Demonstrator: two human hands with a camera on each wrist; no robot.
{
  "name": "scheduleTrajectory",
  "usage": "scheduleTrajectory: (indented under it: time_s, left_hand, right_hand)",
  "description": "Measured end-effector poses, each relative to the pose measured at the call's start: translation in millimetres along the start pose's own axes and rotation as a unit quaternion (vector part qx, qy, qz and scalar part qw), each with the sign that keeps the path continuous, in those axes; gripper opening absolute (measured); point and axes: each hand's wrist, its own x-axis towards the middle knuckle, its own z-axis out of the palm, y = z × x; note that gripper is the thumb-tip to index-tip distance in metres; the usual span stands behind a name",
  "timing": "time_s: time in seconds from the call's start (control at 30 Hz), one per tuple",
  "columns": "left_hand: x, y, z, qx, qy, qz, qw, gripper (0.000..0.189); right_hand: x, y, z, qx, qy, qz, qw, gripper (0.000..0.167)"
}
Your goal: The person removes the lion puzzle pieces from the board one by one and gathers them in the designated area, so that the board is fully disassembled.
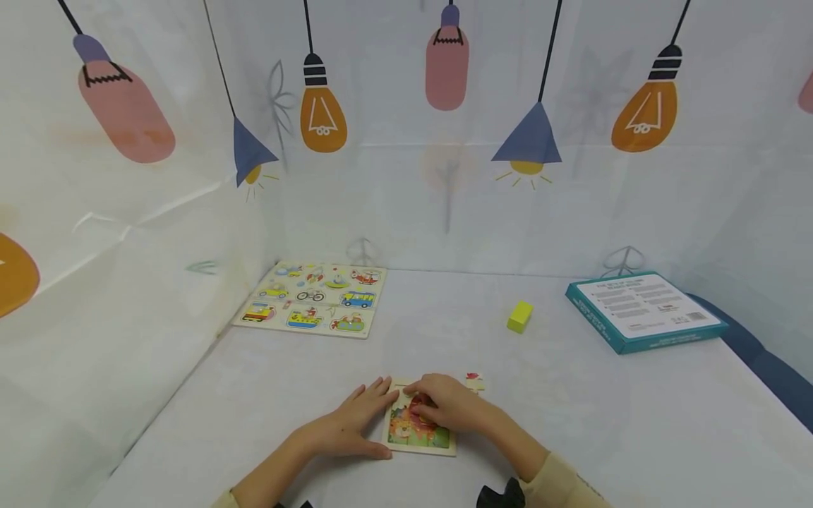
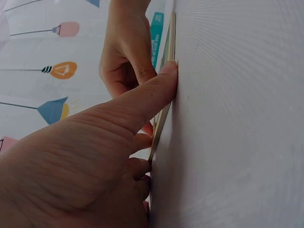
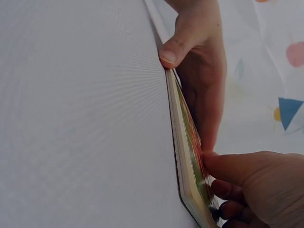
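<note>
A small wooden picture puzzle [image 1: 419, 439] lies in its pale frame on the white table, close to the person. Its picture is red, orange and green, with a paler area near the top left. Along its left edge rests the left hand [image 1: 352, 423], fingers spread toward the far corner and thumb at the near corner. From the right, the right hand [image 1: 454, 402] reaches over the puzzle, index finger toward the top left and thumb bent below. Its fingertips touch the picture face; whether they pinch a piece is hidden. A loose puzzle piece [image 1: 473, 381] lies just beyond the right hand.
At the back left lies a larger vehicle puzzle board [image 1: 327, 300]. A yellow-green block [image 1: 520, 317] stands right of centre, and a teal and white box [image 1: 644, 310] lies at the back right. White sheeting with printed lamps [image 1: 394, 197] hangs behind the table.
</note>
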Motion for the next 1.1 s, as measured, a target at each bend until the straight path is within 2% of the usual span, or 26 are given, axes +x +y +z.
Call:
scheduleTrajectory:
  time_s: [0.2, 0.57, 1.1]
  left_hand:
    - [-1.5, -1.2, 0.7, -0.003, 0.000, 0.003, 1.0000, 0.089]
    - [-5.3, -0.8, 5.8, -0.009, 0.001, 0.010, 0.9999, 0.089]
    - [-1.1, 2.3, 2.1, -0.007, 0.005, 0.006, 1.0000, 0.089]
  right_hand:
    - [1.4, -2.2, 3.4, -0.021, 0.000, 0.007, 0.9997, 0.029]
    - [-3.2, -5.2, 8.3, -0.003, 0.008, 0.022, 0.9997, 0.026]
    - [-4.6, -2.8, 8.1, -0.005, 0.052, 0.020, 0.9984, 0.023]
